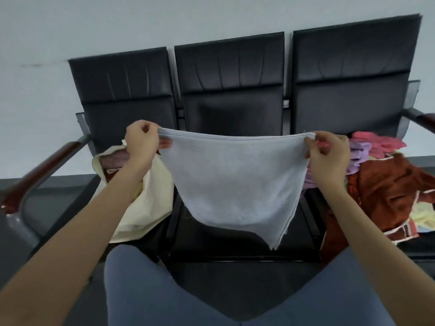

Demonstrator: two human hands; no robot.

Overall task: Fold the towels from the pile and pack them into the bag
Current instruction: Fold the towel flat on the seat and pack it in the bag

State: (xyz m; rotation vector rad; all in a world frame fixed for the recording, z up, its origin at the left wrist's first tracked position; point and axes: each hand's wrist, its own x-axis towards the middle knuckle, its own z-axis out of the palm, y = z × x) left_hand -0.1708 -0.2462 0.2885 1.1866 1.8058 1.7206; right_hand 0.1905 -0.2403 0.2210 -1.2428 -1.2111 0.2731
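A pale grey-blue towel (233, 180) hangs in the air over the middle seat, doubled over, its lower corners drooping to a point at the right. My left hand (141, 142) pinches its top left corner and my right hand (329, 154) pinches its top right corner, stretching the top edge between them. A cream cloth bag (146, 196) stands on the left seat with its mouth open, with something pinkish inside. The pile of towels (386, 182) lies on the right seat: rust-brown on top, with pink, lilac and pale yellow ones around it.
A black three-seat bench (230, 85) stands against a white wall, with wood-topped metal armrests at the left (44, 165) and the right (423, 121). My knees in blue-grey trousers (150, 290) are close to the seat's front edge.
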